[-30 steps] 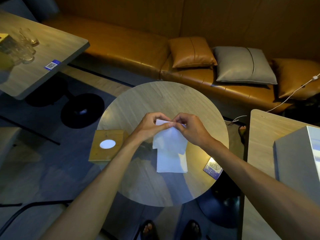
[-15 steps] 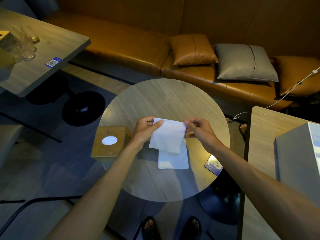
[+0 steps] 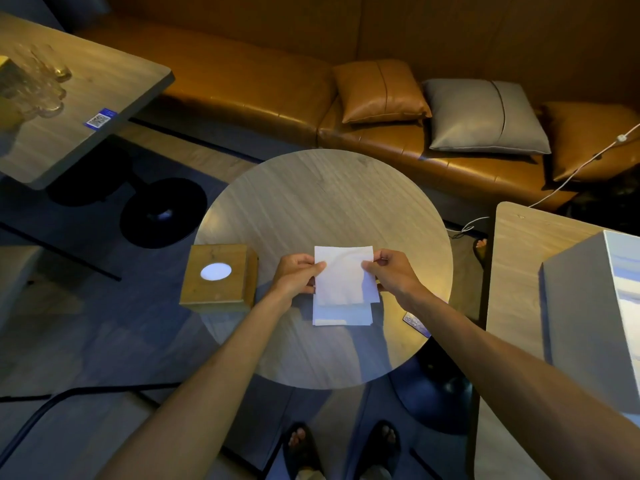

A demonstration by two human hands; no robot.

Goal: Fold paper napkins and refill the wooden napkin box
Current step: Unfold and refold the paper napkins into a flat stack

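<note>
Both hands' grip spreads a napkin (image 3: 343, 275) beside the wooden box (image 3: 218, 275) (lid on).

Dim room. Round wooden worktop (image 3: 322, 195) stood centre, tan leather bench (image 3: 249, 88) along far wall with three cushions, rectangular tables left (image 3: 86, 98) and right (image 3: 516, 258), dark floor (image 3: 69, 327).

Napkin (image 3: 343, 275) btwn both hands

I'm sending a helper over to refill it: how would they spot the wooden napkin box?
Find the round wooden table in front of the brown bench. The wooden napkin box sits at its left edge, beside the left hand. Its lid has a white oval opening.
</note>
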